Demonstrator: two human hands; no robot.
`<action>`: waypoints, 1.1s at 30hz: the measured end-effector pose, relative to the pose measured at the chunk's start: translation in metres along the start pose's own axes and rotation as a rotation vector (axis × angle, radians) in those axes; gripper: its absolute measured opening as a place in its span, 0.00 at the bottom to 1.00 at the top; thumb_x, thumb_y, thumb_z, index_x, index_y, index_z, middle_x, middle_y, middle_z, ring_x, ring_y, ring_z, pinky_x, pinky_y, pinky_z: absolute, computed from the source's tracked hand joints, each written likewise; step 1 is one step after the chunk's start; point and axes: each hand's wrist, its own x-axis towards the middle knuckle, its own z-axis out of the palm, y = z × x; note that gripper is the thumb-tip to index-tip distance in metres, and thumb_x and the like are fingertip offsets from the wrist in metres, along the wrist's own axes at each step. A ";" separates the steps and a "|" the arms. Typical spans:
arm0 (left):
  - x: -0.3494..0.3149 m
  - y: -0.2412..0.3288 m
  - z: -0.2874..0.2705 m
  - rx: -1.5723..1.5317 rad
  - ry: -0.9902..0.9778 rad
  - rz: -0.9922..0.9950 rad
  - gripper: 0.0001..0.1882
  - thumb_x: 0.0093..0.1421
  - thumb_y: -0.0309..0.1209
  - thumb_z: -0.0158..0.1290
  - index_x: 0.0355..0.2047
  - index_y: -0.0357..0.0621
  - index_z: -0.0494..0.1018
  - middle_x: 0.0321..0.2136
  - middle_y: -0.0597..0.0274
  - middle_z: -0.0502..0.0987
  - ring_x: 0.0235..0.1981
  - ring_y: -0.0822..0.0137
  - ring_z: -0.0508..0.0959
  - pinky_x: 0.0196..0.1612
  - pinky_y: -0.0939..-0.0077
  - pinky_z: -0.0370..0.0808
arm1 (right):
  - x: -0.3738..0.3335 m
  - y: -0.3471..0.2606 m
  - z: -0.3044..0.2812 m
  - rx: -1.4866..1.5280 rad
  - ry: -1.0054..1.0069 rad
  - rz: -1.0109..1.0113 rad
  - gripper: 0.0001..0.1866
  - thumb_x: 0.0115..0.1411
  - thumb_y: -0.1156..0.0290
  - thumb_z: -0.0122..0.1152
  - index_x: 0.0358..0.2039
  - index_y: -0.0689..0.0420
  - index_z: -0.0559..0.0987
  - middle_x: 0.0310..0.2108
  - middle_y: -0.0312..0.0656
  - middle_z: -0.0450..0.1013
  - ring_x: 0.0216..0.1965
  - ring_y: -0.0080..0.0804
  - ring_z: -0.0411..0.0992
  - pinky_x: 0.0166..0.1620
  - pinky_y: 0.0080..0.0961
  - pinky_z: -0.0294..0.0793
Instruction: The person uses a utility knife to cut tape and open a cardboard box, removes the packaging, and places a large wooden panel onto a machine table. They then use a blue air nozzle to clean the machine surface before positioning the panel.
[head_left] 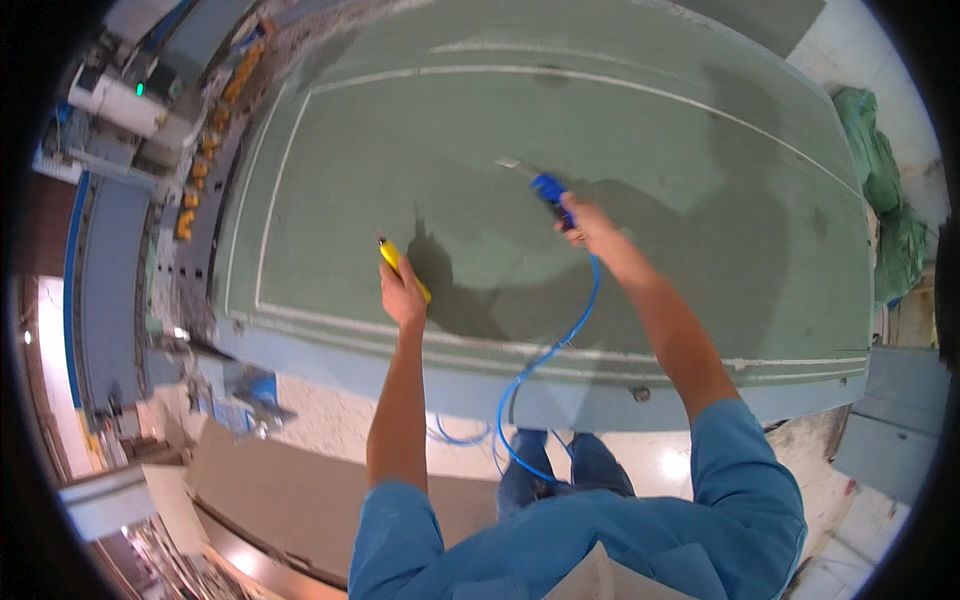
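Observation:
My left hand (404, 294) is closed around a slim yellow tool (390, 255) with a black collar and a thin tip. The tip points away from me, just above the green tabletop (480, 240); I cannot tell what kind of tool it is. Farther out and to the right, my right hand (590, 228) grips a blue air blow gun (549, 190). Its pale, blurred nozzle points to the far left over the table. A blue air hose (570, 335) curves from the gun's handle down past the near table edge.
White lines border the green surface. Machinery (125, 100) with a green light and a row of yellow parts (192, 200) line the left side. Green plastic sheeting (885, 180) hangs at the right edge. Brown boards (240, 470) lie below left, and grey boxes (895, 410) stand lower right.

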 end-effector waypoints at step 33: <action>0.018 -0.012 0.002 0.108 -0.135 -0.121 0.18 0.65 0.48 0.46 0.32 0.44 0.65 0.22 0.52 0.73 0.25 0.48 0.76 0.29 0.54 0.71 | 0.144 -0.119 0.138 -0.473 -0.178 0.032 0.23 0.60 0.41 0.58 0.32 0.52 0.76 0.18 0.33 0.70 0.09 0.14 0.55 0.11 0.13 0.51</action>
